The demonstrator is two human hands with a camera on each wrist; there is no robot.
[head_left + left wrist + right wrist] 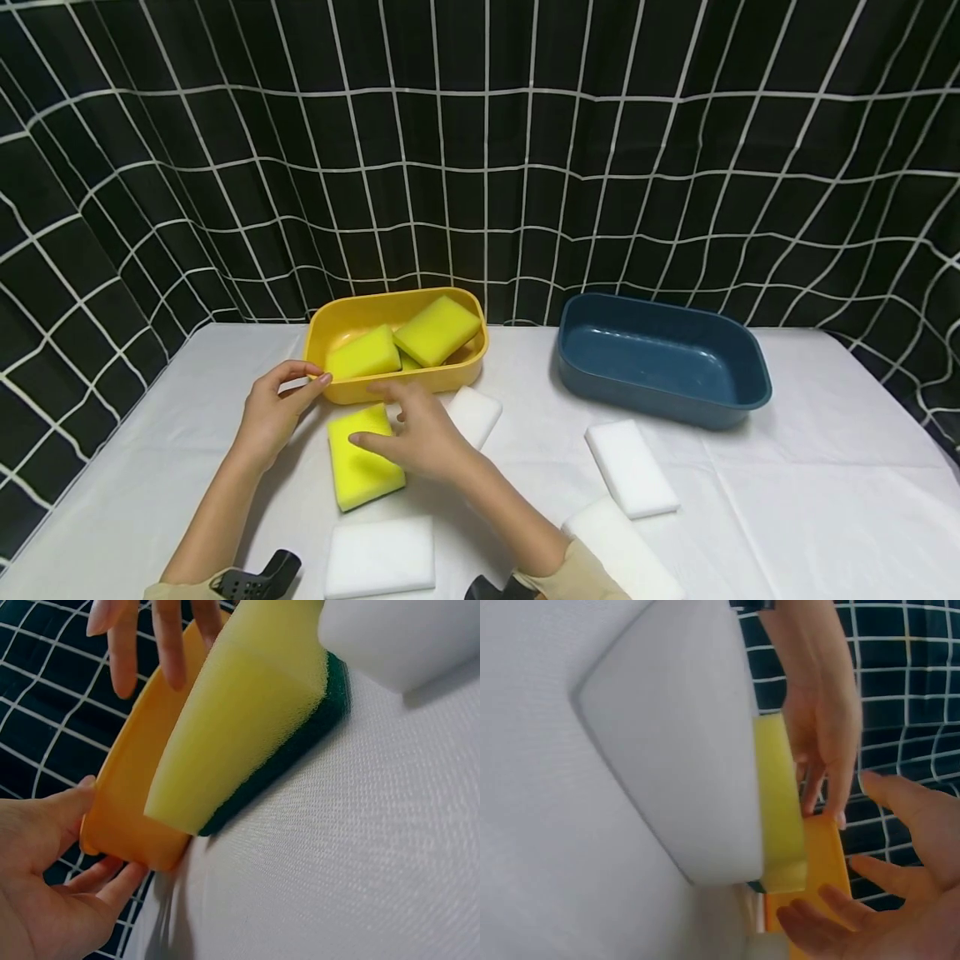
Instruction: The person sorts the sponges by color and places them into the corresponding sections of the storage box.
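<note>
Spread and holding nothing, the right hand [420, 429] was held over a loose yellow sponge [360, 471], its fingertips brought near the front wall of a yellow bin [450, 381]; whether that wall was touched could not be told. By the left hand [277, 408] the bin was gripped at its near left corner, the thumb placed at the rim and the fingers around the left end. The loose sponge was laid flat just in front of the bin, in the left half of the table [825, 483], and its dark green scouring layer [296, 754] was turned downward. Inside the bin, a left sponge [363, 354] and a right sponge [438, 331] could be seen, both yellow, the right one propped against the bin's right end; a further yellow piece was mostly hidden between them. One white block [476, 417] was set by the bin's near right corner, and another [381, 557] was placed toward the table's near edge. Right of the middle, two more white blocks [633, 471] were laid close together. Near the far edge, at right, a blue bin [652, 398] was stationed, backed by a black curtain [510, 133] patterned with white lines.
</note>
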